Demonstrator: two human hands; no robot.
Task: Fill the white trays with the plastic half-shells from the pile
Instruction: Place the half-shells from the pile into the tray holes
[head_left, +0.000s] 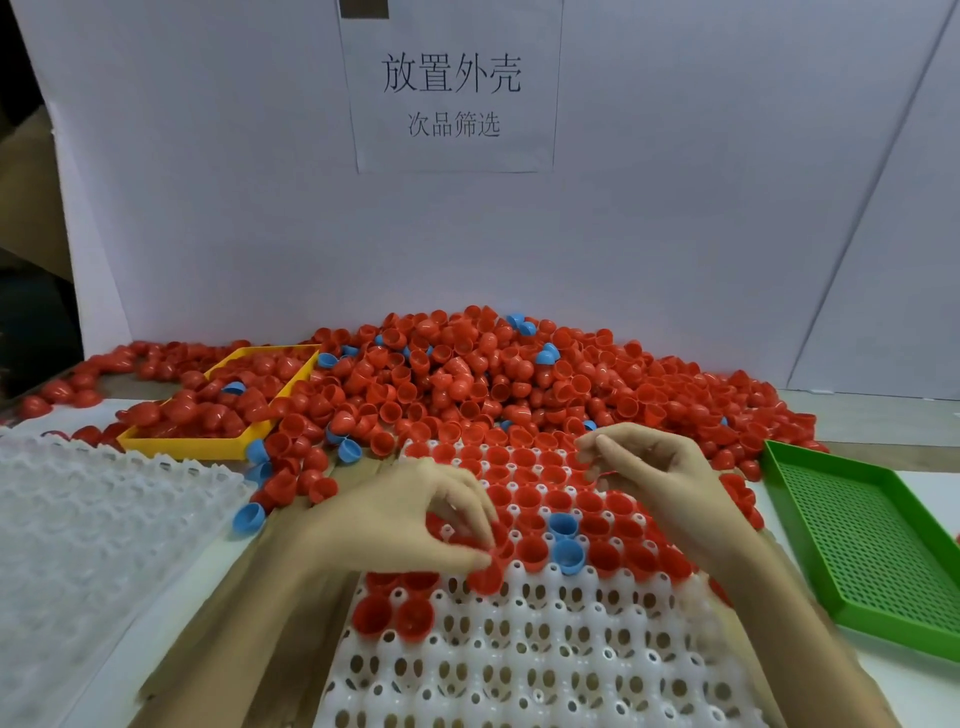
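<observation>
A big pile of red half-shells (467, 374), with a few blue ones mixed in, lies against the back wall. A white tray (519, 654) with round pockets sits in front of me; its far rows hold red shells and two blue shells (566, 540). My left hand (410, 519) hovers over the tray's left middle, its thumb and fingers pinching a red half-shell (485, 574). My right hand (660, 467) is over the tray's far right part with fingers curled; a red shell seems to sit under them, partly hidden.
A second white tray (88, 519) lies at the left. A yellow tray (182, 444) with red shells stands at the back left. A green perforated tray (878, 540) lies at the right. A paper sign hangs on the white wall.
</observation>
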